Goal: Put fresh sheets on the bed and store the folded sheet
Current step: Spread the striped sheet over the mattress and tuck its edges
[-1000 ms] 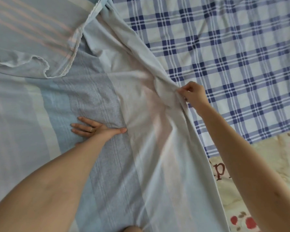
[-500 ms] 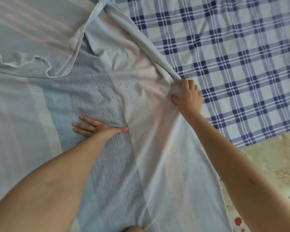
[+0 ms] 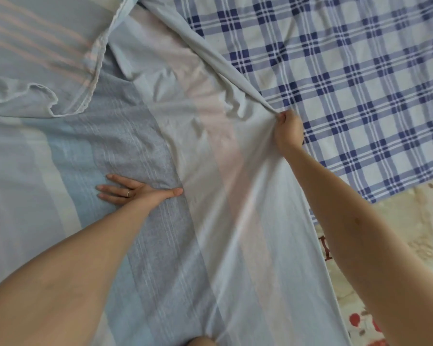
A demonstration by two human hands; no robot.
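Striped sheet (image 3: 160, 146): spread across the bed, right edge lying over plaid sheet (image 3: 348, 96).
Left hand (image 3: 133, 193): flat, fingers straight, pressing the sheet.
Right hand (image 3: 288, 133): pinching the bunched edge.
Risk: a hard pull likely drags cloth from under the palm, or the edge slips free, leaving wrinkles.

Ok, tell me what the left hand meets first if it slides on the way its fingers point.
Nothing but more sheet: the left hand lies flat, fingers pointing left, and that line looks free to the picture's edge. The turned-back hem sits above it.
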